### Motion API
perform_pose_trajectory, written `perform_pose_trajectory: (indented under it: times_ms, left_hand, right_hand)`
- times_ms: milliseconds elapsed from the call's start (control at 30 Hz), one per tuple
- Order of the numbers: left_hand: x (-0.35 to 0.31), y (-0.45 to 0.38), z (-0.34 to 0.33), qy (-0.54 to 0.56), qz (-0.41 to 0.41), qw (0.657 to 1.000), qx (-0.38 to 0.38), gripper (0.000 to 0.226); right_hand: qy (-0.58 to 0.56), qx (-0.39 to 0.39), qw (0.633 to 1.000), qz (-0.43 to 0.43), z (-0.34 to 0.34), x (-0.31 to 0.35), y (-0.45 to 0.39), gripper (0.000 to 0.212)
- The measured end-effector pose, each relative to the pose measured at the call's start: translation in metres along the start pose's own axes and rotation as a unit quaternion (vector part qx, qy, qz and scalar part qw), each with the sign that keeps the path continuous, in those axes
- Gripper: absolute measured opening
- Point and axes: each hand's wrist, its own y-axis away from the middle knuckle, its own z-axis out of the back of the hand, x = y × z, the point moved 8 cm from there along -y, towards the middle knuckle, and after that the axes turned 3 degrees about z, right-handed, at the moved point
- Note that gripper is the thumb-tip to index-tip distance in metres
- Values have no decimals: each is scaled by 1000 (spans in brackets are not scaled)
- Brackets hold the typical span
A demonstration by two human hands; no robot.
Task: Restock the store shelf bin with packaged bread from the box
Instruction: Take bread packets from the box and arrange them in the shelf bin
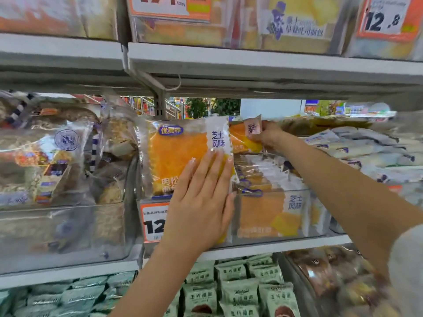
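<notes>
left hand [201,202] lies flat, fingers straight, pressing an upright orange bread pack [180,154] at the clear shelf bin [274,216] front; right hand [265,133] pinches another bread pack [245,138] above the bin.

Grocery shop: metal shelf [263,62] stacked with packaged bread, orange price tag [154,221] (reads 12) just below it.

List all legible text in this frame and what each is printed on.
"芝士风味": white strip of the orange bread pack under the left hand.
"优麦乐" (roughly): blue logo on that pack.
"芝士风味": second pack inside the clear bin.
"12": orange price tag on the bin front, the rest is hidden.
"12.8": upper-right price tag.
Right hand pack label, green packs, other labels: too blurred.
</notes>
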Motion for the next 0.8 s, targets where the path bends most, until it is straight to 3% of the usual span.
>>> perform_pose_trajectory:
  times_ms: [133,467,633,800]
  left_hand:
    - [0,0,1,-2,1,1000,-8,51]
    - [0,0,2,2,1,1000,-10,51]
    - [0,0,1,8,3,1000,9,51]
    - [-1,1,1,40,0,998,55,50]
  right_hand:
    - [60,-29,998,-10,7,-1,-5,54]
    - [40,-26,998,-51,4,-14,-9,63]
    - [83,-32,993,-72,17,-4,8,51]
    - [110,-85,989,-44,45,24,51,47]
